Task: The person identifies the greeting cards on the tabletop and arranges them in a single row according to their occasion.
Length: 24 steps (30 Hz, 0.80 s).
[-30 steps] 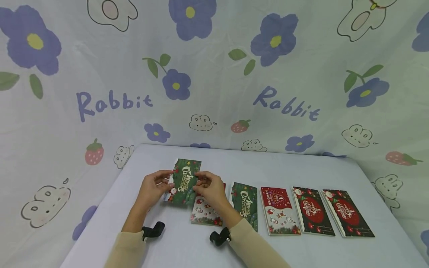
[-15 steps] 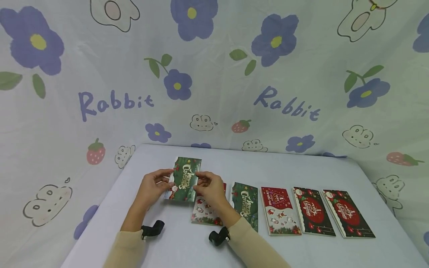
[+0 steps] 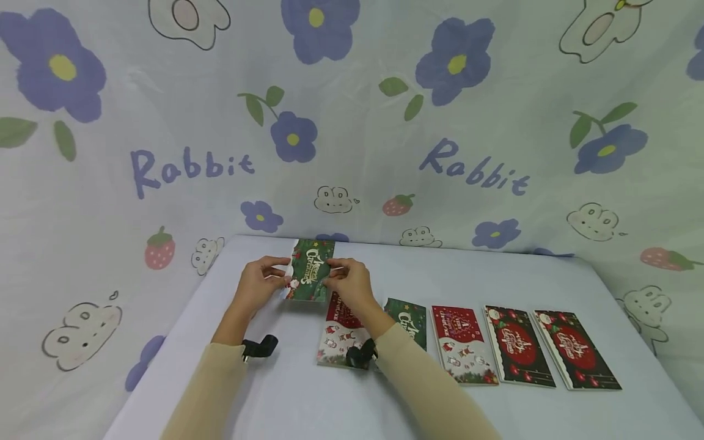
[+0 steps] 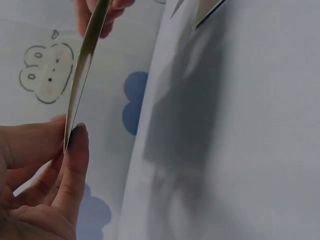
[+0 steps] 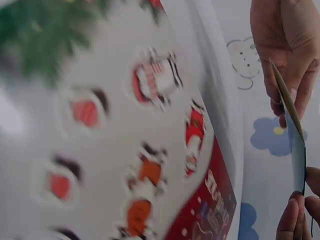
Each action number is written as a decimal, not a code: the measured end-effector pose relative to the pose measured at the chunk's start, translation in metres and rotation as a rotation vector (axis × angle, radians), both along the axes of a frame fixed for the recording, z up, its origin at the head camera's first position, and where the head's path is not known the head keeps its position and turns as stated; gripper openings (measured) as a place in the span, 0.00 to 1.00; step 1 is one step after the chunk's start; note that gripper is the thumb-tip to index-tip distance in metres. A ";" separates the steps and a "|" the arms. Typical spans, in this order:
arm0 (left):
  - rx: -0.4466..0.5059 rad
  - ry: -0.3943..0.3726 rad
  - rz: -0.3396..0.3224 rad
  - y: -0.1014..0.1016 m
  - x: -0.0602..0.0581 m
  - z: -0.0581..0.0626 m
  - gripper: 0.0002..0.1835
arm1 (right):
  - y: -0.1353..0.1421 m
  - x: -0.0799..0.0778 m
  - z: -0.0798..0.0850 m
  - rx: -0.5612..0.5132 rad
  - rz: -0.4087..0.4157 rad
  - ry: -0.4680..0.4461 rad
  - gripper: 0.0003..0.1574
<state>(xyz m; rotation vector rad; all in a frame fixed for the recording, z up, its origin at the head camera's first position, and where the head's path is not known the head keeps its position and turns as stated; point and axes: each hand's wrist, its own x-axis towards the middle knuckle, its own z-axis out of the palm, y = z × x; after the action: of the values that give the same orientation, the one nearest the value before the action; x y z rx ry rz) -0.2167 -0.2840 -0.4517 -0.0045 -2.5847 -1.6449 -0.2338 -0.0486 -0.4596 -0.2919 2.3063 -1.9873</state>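
A green Christmas card (image 3: 310, 269) with gold lettering is held up above the far left part of the table. My left hand (image 3: 258, 284) pinches its left edge between thumb and fingers. At the opposite edge, my right hand (image 3: 354, 287) pinches it the same way. The left wrist view shows the card (image 4: 86, 65) nearly edge-on and slightly bowed, its shadow falling on the tabletop. Below the right hand lies a red and white card (image 3: 338, 336), partly covered by the right wrist's camera; it fills much of the right wrist view.
To the right, a row continues on the white table (image 3: 297, 391): another green card (image 3: 412, 318) partly behind my right sleeve, a red and white card (image 3: 462, 342), and two dark cards with red centres (image 3: 519, 348). A printed cloth (image 3: 352, 153) hangs behind.
Both hands have moved away from the body, carrying the green card toward the table's far edge. More of the red and white card beneath is exposed.
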 end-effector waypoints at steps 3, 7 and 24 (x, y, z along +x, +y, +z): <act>0.000 -0.003 0.004 0.002 -0.009 -0.001 0.25 | 0.000 -0.012 0.001 0.053 -0.012 0.004 0.28; -0.008 -0.014 0.009 0.005 -0.020 -0.005 0.26 | -0.001 -0.024 0.001 0.124 -0.015 -0.022 0.30; -0.141 -0.058 0.055 0.015 -0.039 -0.022 0.26 | -0.013 -0.049 -0.012 0.328 0.019 -0.070 0.40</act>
<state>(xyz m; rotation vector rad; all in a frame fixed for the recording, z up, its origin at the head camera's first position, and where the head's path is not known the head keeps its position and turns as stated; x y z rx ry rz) -0.2555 -0.2687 -0.4737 0.1066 -2.7121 -1.4632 -0.2831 -0.0614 -0.4713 -0.2133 2.5181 -1.5465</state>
